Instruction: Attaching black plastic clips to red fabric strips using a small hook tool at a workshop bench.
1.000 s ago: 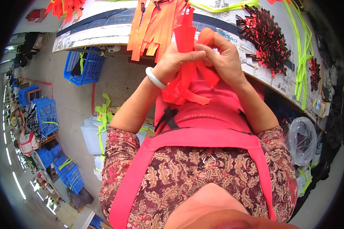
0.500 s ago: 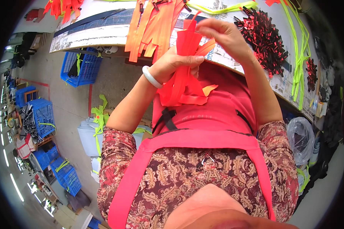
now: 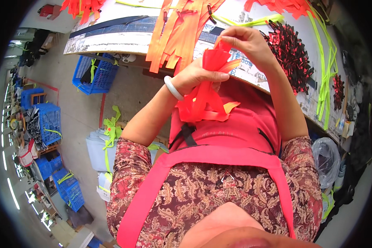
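My left hand (image 3: 198, 76) is wrapped round a bundle of bright orange-red fabric strips (image 3: 204, 101) in front of my apron. The strips' lower ends hang below my fist, fanned out and folded. Their upper ends stick up past my thumb. At that top end my right hand (image 3: 250, 46) is closed, with thumb and fingertips pinching the end of one strip (image 3: 220, 44). Beyond my hands, orange zipper-like tapes (image 3: 175, 41) with small dark pulls lie on the white table and hang over its near edge.
On the table's right lies a heap of small black-and-red pieces (image 3: 291, 58), beside long neon-yellow strips (image 3: 322, 74). More orange-red strips (image 3: 279, 5) lie at the far side. A blue basket (image 3: 96, 74) stands under the table's left end, and grey bundles (image 3: 101, 149) sit on the floor.
My right hand has gone from open, blurred fingers above the bundle to a pinch on a strip's end. The bundle has shifted slightly down and right in view.
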`<state>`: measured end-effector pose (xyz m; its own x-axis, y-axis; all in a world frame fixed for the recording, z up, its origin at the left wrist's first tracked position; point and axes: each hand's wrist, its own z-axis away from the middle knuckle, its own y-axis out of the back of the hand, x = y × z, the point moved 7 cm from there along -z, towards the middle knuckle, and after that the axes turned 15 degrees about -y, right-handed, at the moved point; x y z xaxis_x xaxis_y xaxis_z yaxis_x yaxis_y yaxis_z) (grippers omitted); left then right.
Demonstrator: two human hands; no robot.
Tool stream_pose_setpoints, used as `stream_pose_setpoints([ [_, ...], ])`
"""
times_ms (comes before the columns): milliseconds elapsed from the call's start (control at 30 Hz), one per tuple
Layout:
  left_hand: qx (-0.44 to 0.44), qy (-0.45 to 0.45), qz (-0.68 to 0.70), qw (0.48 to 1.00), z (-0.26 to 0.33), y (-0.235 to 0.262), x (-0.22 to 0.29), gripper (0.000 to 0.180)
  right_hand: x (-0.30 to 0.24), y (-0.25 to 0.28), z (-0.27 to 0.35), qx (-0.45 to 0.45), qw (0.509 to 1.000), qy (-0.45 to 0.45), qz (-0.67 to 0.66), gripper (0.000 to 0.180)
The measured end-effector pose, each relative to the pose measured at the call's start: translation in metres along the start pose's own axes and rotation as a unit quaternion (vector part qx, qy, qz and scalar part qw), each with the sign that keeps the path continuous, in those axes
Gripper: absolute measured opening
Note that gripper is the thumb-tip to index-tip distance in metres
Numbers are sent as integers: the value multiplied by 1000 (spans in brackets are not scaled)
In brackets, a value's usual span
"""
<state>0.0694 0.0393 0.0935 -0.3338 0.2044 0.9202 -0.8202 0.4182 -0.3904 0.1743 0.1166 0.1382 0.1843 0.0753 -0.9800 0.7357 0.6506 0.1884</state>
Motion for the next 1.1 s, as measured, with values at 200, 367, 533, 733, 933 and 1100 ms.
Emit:
stream_pose_setpoints([
  [200,-12,-22,-13,1000,-2,-2,2,21,0,-13,-5,-46,997,22,66,15],
  [367,4,-26,16,1000,-1,5,1,22,-4,-1,-4,27,998,43,-46,24],
  [533,4,-6,22,1000,0,5,-6,23,-16,-10,-9,2,989,92,118,18],
  [733,26,-50,-71,996,1,12,5,20,-10,-19,-9,-26,998,57,11,43],
  [933,21,-72,-29,997,1,20,-3,15,10,-44,1,-138,987,45,74,70],
  [1100,59,-250,-5,966,-10,13,42,10,13,-69,12,-133,981,-19,-138,80],
])
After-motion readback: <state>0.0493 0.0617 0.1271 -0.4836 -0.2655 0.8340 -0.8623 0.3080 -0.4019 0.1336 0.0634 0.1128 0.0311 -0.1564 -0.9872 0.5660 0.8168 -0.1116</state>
